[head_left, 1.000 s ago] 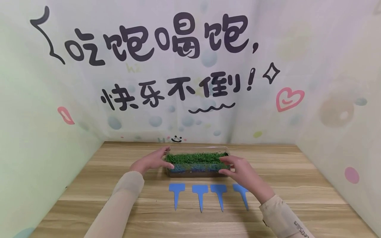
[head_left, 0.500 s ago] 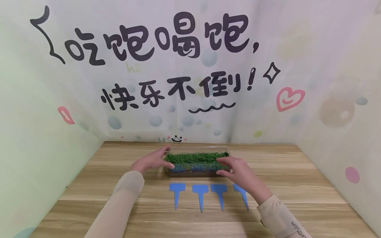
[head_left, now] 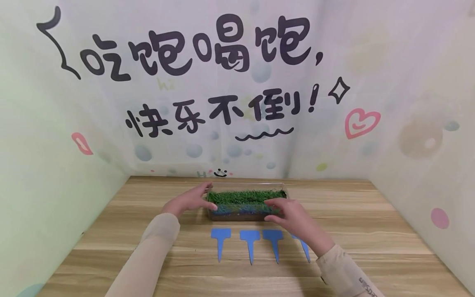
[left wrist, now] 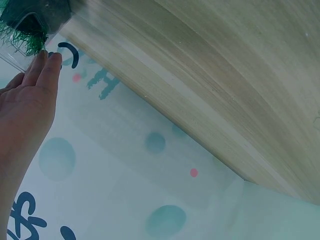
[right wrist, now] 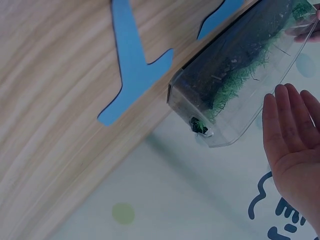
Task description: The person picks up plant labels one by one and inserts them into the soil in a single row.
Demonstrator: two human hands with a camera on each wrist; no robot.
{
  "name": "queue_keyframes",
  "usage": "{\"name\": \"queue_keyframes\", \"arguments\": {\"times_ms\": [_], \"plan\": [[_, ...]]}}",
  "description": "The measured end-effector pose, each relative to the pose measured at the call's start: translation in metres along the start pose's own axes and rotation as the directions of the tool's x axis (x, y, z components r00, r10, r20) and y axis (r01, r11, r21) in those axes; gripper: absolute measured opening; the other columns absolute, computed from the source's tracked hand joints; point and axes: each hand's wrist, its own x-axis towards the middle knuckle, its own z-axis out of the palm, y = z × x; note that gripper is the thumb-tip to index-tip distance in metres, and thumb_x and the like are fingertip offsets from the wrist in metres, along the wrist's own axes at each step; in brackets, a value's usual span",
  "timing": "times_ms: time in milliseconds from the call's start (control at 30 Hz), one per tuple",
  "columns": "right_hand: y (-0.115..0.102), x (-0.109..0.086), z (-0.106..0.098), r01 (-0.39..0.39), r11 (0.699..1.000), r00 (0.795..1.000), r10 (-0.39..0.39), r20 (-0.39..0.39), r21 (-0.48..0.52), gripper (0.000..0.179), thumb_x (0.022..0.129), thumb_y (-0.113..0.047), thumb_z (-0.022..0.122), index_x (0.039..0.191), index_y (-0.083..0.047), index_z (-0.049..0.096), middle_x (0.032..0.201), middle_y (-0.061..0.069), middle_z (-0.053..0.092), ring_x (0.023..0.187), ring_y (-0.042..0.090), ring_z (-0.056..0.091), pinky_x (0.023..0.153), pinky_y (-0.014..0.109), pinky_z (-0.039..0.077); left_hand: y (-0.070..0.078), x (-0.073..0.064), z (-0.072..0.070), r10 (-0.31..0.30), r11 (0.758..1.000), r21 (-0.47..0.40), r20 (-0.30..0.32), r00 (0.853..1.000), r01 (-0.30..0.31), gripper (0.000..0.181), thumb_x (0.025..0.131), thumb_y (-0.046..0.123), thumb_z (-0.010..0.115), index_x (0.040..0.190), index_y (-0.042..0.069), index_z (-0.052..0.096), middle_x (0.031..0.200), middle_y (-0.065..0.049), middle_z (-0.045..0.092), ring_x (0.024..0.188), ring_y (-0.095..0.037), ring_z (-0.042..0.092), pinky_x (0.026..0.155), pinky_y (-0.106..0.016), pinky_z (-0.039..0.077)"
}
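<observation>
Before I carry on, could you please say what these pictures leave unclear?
Head view: the top of the rightmost blue marker, partly hidden by the right hand.
Head view: the sleeve lettering, too small to read surely.
Left wrist view: most of the clear box, cut off by the upper-left corner.
Right wrist view: the tip of the nearer blue marker, cut off by the top edge.

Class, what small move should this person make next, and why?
Probably lower the right hand to a blue tag: that hand looks empty, four lie in front of the box, and the left hand, spanning the box's left end, may steady it.
</observation>
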Motion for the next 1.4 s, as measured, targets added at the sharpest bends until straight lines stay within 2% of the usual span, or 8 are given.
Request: {"name": "queue_keyframes", "arguments": {"times_ms": [167, 600, 800, 1000, 1200, 1400], "plan": [[-0.004, 0.000, 0.005, 0.009, 1.000, 1.000, -0.009, 0.026, -0.016, 0.047, 0.090, -0.030, 0.073, 0.130, -0.007, 0.065, 0.120, 0.009, 0.072, 0.099, 0.024, 0.070, 0.082, 0.036, 0.059, 0.000, 0.000, 0.000, 0.002, 1.000, -0.008, -0.001, 1.000, -0.002, 0.095, 0.091, 0.025, 0.074, 0.158, -0.004, 0.012, 0.163, -0.025, 0.021, 0.151, -0.044, 0.023, 0.122, -0.057, 0.023], [-0.010, 0.003, 0.016, 0.067, 0.998, 0.997, -0.068, 0.034, 0.017, 0.044, 0.088, -0.026, 0.076, 0.125, -0.005, 0.067, 0.120, 0.010, 0.072, 0.103, 0.024, 0.071, 0.085, 0.038, 0.060, 0.001, 0.000, 0.000, 0.007, 1.000, 0.005, -0.005, 1.000, -0.007, 0.096, 0.090, 0.026, 0.075, 0.157, -0.004, 0.014, 0.163, -0.025, 0.022, 0.150, -0.044, 0.024, 0.122, -0.057, 0.024], [-0.014, 0.003, 0.018, 0.048, 0.998, 0.997, -0.050, 0.060, 0.034, 0.042, 0.088, -0.023, 0.076, 0.126, -0.006, 0.067, 0.122, 0.009, 0.072, 0.105, 0.024, 0.070, 0.087, 0.040, 0.060, 0.001, 0.001, 0.000, 0.010, 1.000, 0.008, -0.003, 1.000, -0.010, 0.096, 0.090, 0.027, 0.075, 0.157, -0.004, 0.014, 0.163, -0.026, 0.023, 0.150, -0.044, 0.024, 0.122, -0.057, 0.024], [-0.014, 0.003, 0.022, 0.076, 0.997, 0.994, -0.077, 0.073, 0.026, 0.042, 0.090, -0.024, 0.074, 0.127, -0.006, 0.067, 0.121, 0.009, 0.072, 0.107, 0.025, 0.070, 0.088, 0.039, 0.060, 0.001, 0.001, 0.000, 0.011, 1.000, 0.004, -0.001, 1.000, -0.011, 0.097, 0.090, 0.026, 0.075, 0.157, -0.005, 0.012, 0.163, -0.026, 0.022, 0.150, -0.044, 0.023, 0.122, -0.057, 0.024], [-0.016, 0.002, 0.025, 0.070, 0.998, 0.994, -0.070, 0.088, 0.009, 0.042, 0.090, -0.026, 0.074, 0.127, -0.008, 0.067, 0.121, 0.008, 0.072, 0.108, 0.024, 0.071, 0.089, 0.039, 0.059, 0.000, 0.001, 0.000, 0.014, 1.000, 0.012, -0.004, 1.000, -0.014, 0.095, 0.091, 0.025, 0.074, 0.157, -0.005, 0.013, 0.163, -0.026, 0.022, 0.150, -0.044, 0.023, 0.123, -0.057, 0.023], [-0.018, 0.001, 0.025, 0.062, 0.998, 0.990, -0.063, 0.123, 0.007, 0.043, 0.091, -0.028, 0.073, 0.129, -0.009, 0.066, 0.124, 0.007, 0.071, 0.111, 0.024, 0.070, 0.090, 0.040, 0.059, 0.001, -0.001, 0.000, -0.007, 1.000, 0.007, -0.006, 1.000, 0.007, 0.094, 0.092, 0.024, 0.073, 0.158, -0.002, 0.012, 0.164, -0.025, 0.021, 0.151, -0.043, 0.023, 0.122, -0.057, 0.024]]}}
